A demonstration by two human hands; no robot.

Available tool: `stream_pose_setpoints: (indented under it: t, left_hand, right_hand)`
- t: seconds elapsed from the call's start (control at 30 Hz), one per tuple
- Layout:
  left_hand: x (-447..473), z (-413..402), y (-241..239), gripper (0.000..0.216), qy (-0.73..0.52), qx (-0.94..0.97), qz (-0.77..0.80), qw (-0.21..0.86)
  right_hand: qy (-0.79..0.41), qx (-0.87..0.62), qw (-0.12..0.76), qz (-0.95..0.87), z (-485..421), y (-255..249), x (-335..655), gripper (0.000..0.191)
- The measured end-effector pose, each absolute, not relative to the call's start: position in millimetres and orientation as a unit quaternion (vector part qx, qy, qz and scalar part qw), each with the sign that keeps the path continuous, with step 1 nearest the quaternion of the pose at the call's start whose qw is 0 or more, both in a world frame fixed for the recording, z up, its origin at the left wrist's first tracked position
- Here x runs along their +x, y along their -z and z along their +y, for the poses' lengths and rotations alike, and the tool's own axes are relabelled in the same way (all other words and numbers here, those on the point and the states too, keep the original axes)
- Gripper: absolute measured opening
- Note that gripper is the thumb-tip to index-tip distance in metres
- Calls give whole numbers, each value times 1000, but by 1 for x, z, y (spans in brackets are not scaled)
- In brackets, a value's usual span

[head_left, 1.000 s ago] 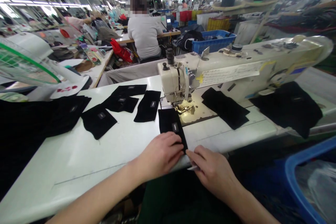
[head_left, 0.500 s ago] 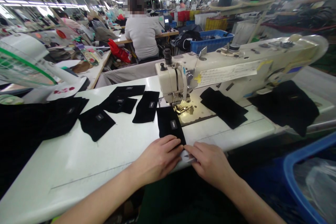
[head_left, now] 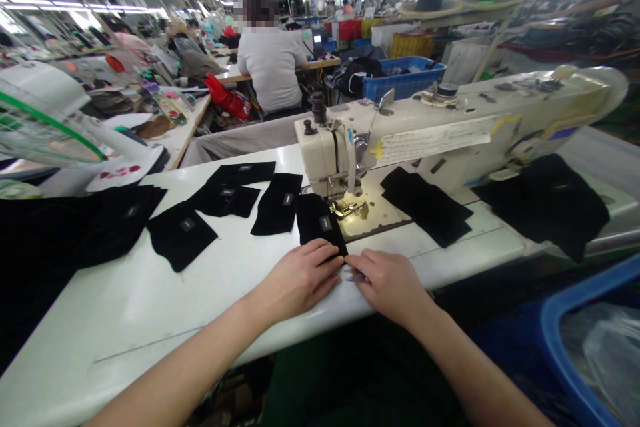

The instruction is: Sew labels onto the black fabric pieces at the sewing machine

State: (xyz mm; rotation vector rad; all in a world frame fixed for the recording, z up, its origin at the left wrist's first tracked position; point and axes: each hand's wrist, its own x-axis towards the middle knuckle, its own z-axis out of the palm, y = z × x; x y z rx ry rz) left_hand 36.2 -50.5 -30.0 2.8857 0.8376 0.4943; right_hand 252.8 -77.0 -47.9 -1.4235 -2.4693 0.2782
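A black fabric piece [head_left: 320, 217] with a small grey label lies at the needle end of the sewing machine [head_left: 345, 153], its far end beside the presser foot [head_left: 347, 208]. My left hand [head_left: 303, 277] rests on the near end of this piece, fingers held together and pressing the cloth. At the near right corner, my right hand [head_left: 390, 283] pinches the edge with thumb and forefinger, its fingertips almost touching the left ones. Beneath the right fingers shows a small greyish-white shape I cannot make out.
Several labelled black pieces [head_left: 183, 238] lie on the white table [head_left: 165, 320] to the left. More black pieces [head_left: 425, 205] sit under the machine arm. A fan [head_left: 45, 120] stands at left, a blue bin [head_left: 555, 327] at right. Ahead, a person [head_left: 273, 67] sits facing away.
Both hands and the black fabric piece have moved a little forward, toward the machine and slightly left. The other pieces lie as before.
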Motion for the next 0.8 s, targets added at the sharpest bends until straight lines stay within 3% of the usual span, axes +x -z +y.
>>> stream_pose_setpoints:
  t: [0.8]
  left_hand:
    - [27, -1, 31, 30, -156, 941, 299, 25]
  right_hand:
    - [-85, -524, 113, -840, -32, 40, 238, 31]
